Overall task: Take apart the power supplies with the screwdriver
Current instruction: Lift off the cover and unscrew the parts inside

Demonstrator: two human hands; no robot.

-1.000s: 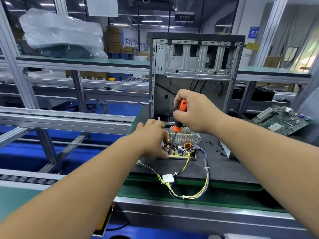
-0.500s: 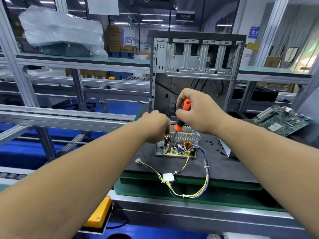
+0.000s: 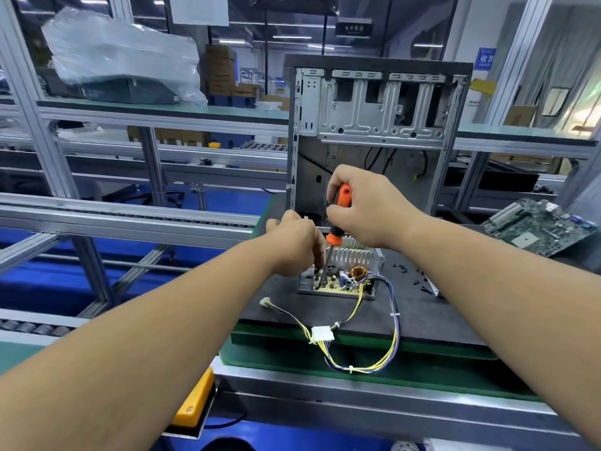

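Observation:
An open power supply (image 3: 349, 278) lies on the dark mat (image 3: 422, 320), its circuit board, heat-sink fins and copper coil exposed. Its yellow and purple wire bundle (image 3: 395, 323) loops toward me and ends in a white connector (image 3: 322, 335). My right hand (image 3: 367, 213) grips the orange handle of the screwdriver (image 3: 342, 203), which stands nearly upright with its tip on the board's left part. My left hand (image 3: 294, 247) sits at the supply's left edge, fingers curled around the shaft low down; the fingertips are hidden.
An empty computer case (image 3: 377, 105) stands upright just behind the supply. Several loose black screws (image 3: 418, 278) lie on the mat to the right. A green motherboard (image 3: 540, 226) sits at the far right. A yellow box (image 3: 193, 402) is at the bench's front left.
My left hand has lifted from the board's left corner and closed in on the screwdriver shaft. My right hand stays on the handle, which stands slightly more upright.

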